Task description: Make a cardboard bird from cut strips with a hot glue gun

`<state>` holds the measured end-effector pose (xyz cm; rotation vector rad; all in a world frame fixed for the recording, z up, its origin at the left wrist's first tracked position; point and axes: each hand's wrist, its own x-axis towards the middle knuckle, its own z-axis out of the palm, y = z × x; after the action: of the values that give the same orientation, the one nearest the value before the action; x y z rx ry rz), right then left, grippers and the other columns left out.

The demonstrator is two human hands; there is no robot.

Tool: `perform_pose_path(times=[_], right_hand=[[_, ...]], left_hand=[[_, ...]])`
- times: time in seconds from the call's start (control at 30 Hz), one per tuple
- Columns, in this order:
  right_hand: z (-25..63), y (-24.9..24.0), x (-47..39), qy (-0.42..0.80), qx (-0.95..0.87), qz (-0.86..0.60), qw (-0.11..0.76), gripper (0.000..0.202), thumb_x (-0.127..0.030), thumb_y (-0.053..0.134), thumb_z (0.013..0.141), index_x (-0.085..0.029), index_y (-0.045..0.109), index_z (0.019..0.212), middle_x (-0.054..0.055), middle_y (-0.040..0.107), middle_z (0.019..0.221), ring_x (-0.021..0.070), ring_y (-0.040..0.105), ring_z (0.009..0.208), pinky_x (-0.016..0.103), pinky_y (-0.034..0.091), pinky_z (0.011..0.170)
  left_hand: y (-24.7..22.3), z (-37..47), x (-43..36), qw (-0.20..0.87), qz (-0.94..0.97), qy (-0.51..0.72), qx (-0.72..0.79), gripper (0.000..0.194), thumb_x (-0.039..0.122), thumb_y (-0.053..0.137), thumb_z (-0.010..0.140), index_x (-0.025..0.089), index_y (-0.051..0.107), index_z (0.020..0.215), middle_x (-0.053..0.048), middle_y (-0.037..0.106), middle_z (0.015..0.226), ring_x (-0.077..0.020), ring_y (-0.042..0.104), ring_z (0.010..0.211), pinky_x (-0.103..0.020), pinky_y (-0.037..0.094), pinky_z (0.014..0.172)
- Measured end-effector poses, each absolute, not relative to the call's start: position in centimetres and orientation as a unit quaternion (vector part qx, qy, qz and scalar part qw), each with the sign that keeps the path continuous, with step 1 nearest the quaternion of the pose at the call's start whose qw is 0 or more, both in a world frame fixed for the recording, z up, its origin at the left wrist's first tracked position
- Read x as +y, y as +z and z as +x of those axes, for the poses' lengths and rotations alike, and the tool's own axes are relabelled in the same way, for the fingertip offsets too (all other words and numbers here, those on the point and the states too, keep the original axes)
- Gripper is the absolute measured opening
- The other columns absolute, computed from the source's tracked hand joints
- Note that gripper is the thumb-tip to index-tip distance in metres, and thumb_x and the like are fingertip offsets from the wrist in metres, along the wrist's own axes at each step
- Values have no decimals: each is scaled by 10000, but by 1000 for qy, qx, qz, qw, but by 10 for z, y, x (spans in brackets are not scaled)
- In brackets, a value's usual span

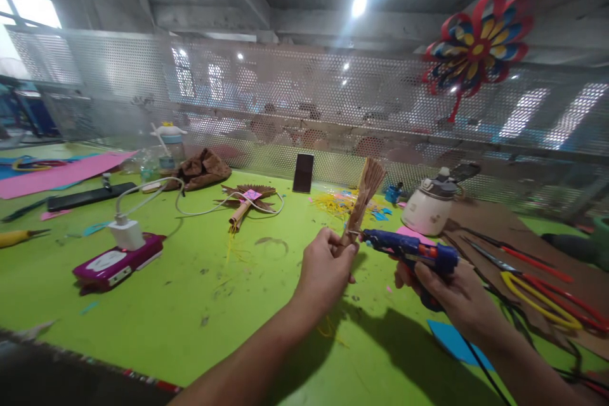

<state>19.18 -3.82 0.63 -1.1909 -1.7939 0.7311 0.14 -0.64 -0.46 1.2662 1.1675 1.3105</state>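
My left hand (328,266) is closed around the lower end of a pleated brown paper fan (366,193), which stands nearly upright above the table. My right hand (457,298) grips a blue glue gun (404,247) by its handle, its body pointing left. The gun's nozzle meets or nearly meets the folded paper just above my left fingertips; whether it touches is hard to tell. Further back on the left lies a brown paper piece with a rolled handle, a pink square and yellow strings (247,200).
Scissors with yellow handles (542,298) and red-handled ones lie on brown card (504,222) at right, near a white bottle (428,206). A phone (303,172) leans at the back beside yellow shreds (333,203). A purple power strip (118,263) and its white cable sit at left.
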Motion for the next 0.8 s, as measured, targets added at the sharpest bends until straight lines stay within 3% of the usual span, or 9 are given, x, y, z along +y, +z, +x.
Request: perform_pose_path(times=[0.8], right_hand=[[192, 4, -39, 257, -713, -483, 438, 428, -521, 467, 802, -140, 590, 649, 29, 495, 577, 111, 382, 490, 239, 300, 439]], left_hand=[[-10, 0, -4, 434, 545, 529, 485, 216, 350, 584, 728, 176, 456, 734, -2, 537, 589, -93, 506, 453, -193, 402, 377]])
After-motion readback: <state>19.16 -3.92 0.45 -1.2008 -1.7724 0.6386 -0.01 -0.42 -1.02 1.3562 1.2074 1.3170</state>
